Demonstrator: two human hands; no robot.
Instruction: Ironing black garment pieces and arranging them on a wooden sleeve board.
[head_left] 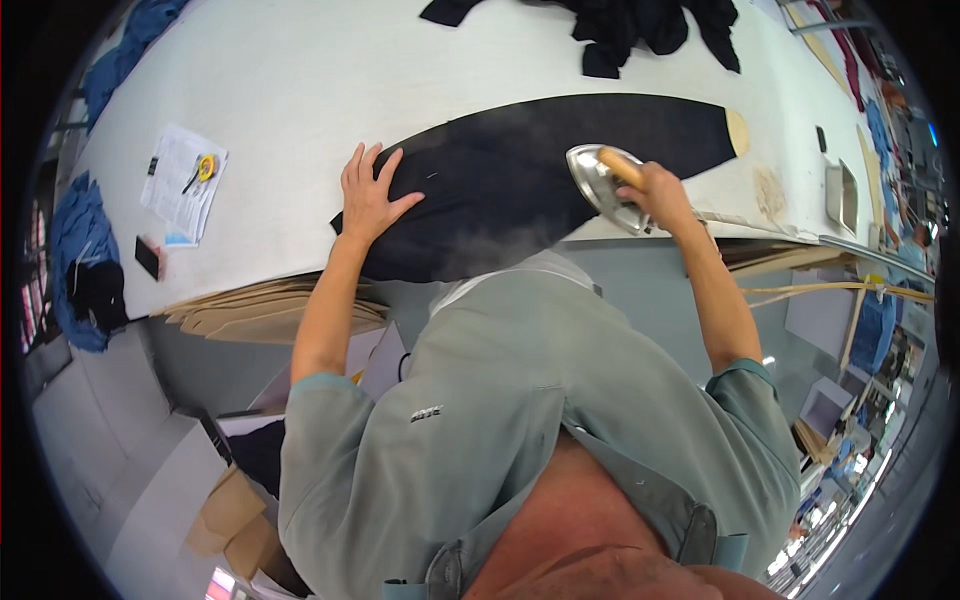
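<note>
A dark navy piece of cloth, long and tapering toward the right, lies spread on the white table. Out of its right end sticks the rounded tip of a tan board. My right hand grips the wooden handle of a silver steam iron, whose soleplate is over the cloth's near right part. Wisps of steam hang over the cloth near its front edge. With fingers spread, my left hand rests on the cloth's left end.
Dark garments lie at the table's far side. On the left are papers with a yellow tape measure and a dark phone-like object. A metal tray stands at right. Tan board shapes are stacked under the table edge.
</note>
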